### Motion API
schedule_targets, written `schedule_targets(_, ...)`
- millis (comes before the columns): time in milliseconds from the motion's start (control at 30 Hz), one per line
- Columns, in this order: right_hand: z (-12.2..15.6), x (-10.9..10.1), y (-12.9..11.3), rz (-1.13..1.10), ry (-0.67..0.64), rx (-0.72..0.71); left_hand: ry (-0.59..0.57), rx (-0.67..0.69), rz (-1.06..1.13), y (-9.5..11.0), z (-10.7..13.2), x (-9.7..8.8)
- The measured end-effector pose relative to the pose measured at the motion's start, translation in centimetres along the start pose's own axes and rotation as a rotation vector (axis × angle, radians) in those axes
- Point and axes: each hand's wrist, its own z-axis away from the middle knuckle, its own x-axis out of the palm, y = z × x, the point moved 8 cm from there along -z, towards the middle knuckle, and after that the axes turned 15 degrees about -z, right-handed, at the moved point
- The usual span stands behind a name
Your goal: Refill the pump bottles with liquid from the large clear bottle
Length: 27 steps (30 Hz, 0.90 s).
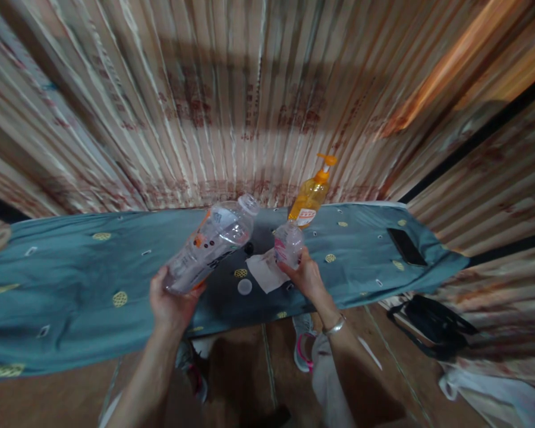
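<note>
My left hand [175,303] is wrapped round the base of a large clear plastic bottle [214,241] with orange and dark print. The bottle tilts to the right, its uncapped mouth uppermost. In my right hand [307,274] is a small clear bottle [289,242] with a pink label, held just over a white tissue [266,272]. Right behind it stands a yellow pump bottle [310,199] with an orange pump head. Between my hands lie a round translucent cap [245,287] and a small dark cap-like thing [248,248], partly hidden by the large bottle.
Teal patterned cloth [80,267] covers the narrow table. A black phone [405,246] lies near its right end. Pleated curtains [232,101] hang directly behind. On the floor at right is a black bag [432,324].
</note>
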Motion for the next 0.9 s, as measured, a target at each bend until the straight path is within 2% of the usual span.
schedule_targets(133,-0.2,0.1,0.5,-0.071,-0.033,-0.039,-0.055,0.011,0.029,-0.1,-0.2,0.8)
schedule_targets(333,-0.4,0.2,1.3,-0.106,-0.048,-0.031,-0.034,0.021,0.099,-0.3,-1.0,0.4)
schedule_targets(633,0.2,-1.3,-0.6,0.021,0.066,-0.178,-0.011,0.020,0.043,-0.3,-1.5,-0.4)
schedule_targets(900,0.4,-1.1,-1.3,0.035,0.052,-0.252,0.000,0.032,0.039,0.3,-1.0,0.2)
